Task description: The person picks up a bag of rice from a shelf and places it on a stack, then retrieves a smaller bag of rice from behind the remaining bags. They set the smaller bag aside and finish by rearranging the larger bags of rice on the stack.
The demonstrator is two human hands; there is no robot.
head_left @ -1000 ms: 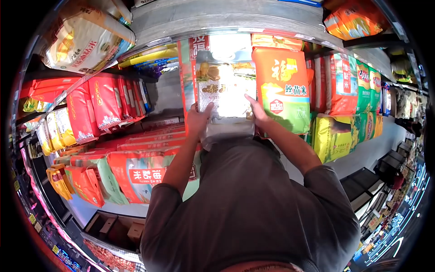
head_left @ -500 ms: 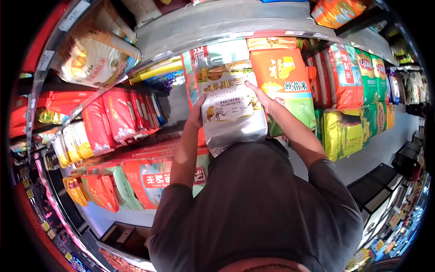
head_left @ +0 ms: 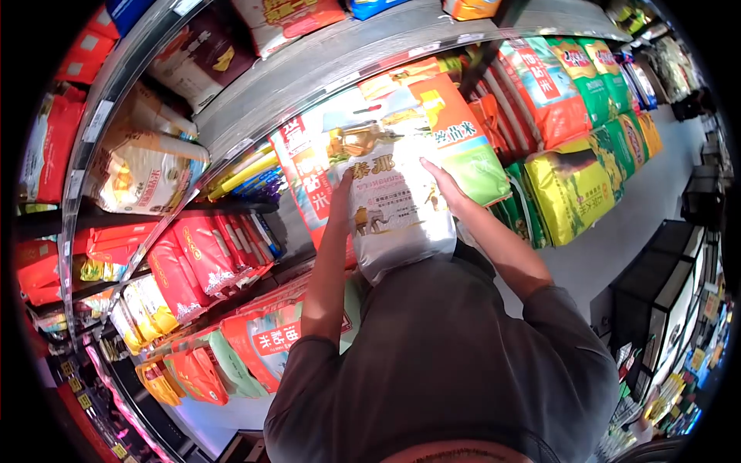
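Note:
A white and silver rice bag (head_left: 397, 231) with gold lettering and an elephant picture is held upright against the front of my dark shirt. My left hand (head_left: 340, 199) presses along its left side. On the opposite side my right hand (head_left: 449, 187) grips the bag, thumb on its front face. The fingers of both hands are partly hidden behind the bag. Just beyond it stand a red and pale blue rice bag (head_left: 302, 185) and an orange and green rice bag (head_left: 463, 135).
A grey shelf (head_left: 309, 65) with a clear price-tag edge runs above. Red bags (head_left: 202, 251) fill the shelf to the left. Yellow (head_left: 571, 202) and green bags stand at the right, and black crates (head_left: 652, 270) line the floor farther right.
My view has turned, so the shelves appear tilted and shifted. The rice bag stays between both hands, and its top now shows more fully.

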